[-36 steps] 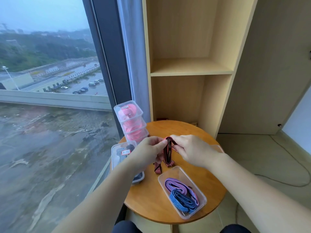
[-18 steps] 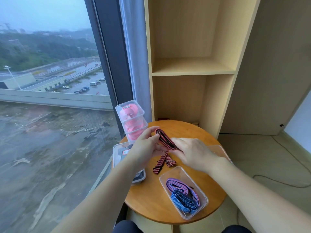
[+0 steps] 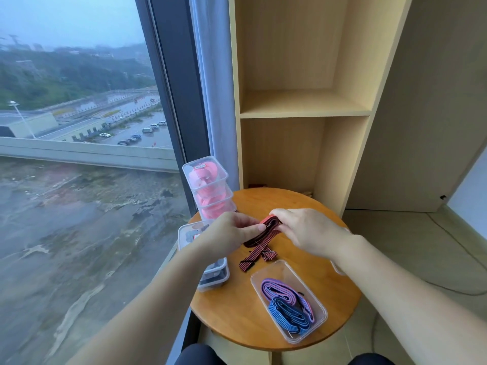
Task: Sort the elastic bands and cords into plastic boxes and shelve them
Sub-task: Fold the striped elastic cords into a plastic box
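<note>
left hand (image 3: 228, 233) and right hand (image 3: 312, 233) both pinch the folded red-black band (image 3: 257, 251) over the table (image 3: 237, 314), fingers curled on it; its 2 ends lie just behind the open box (image 3: 279, 271).

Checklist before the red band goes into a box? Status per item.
1. Grip: left hand and right hand both pinch the red band: ok.
2. Band fully folded: not ok, its tails trail on the table.
3. The open box has no lid on and has spare room: ok.
4. Route from hands to open box unobstructed: ok.
5. The shelf is free for boxes: ok.
</note>
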Demonstrator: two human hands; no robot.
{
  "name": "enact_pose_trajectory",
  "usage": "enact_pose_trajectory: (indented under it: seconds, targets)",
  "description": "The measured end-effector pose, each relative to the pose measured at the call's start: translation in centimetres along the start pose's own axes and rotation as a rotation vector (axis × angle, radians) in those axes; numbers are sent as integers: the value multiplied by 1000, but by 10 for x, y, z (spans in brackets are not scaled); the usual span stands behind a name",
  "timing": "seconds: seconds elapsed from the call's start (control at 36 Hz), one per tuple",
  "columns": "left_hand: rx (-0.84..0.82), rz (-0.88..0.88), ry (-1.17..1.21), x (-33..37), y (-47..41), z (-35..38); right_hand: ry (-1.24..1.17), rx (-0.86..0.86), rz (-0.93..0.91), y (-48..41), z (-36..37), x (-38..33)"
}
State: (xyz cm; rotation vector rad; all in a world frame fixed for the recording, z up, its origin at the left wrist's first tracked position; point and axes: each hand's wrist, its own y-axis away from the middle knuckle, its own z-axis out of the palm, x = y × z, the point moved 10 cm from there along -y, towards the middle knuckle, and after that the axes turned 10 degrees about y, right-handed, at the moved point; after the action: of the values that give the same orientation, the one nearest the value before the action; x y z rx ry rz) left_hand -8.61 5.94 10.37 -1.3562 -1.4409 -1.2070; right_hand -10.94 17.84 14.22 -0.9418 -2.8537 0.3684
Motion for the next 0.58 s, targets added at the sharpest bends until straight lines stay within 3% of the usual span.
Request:
enact_pose_trajectory:
  seconds: [0.22,0.39,0.58]
  targets:
    - [32,14,-73,4,-6,0,-1,-27,-21,-6,-2,-6]
    - [34,68,51,5,-9,11,-244,12,99,-5,0,-3]
    - [196,62,360,-2,-12,-2,-403,-15,126,0,13,-7]
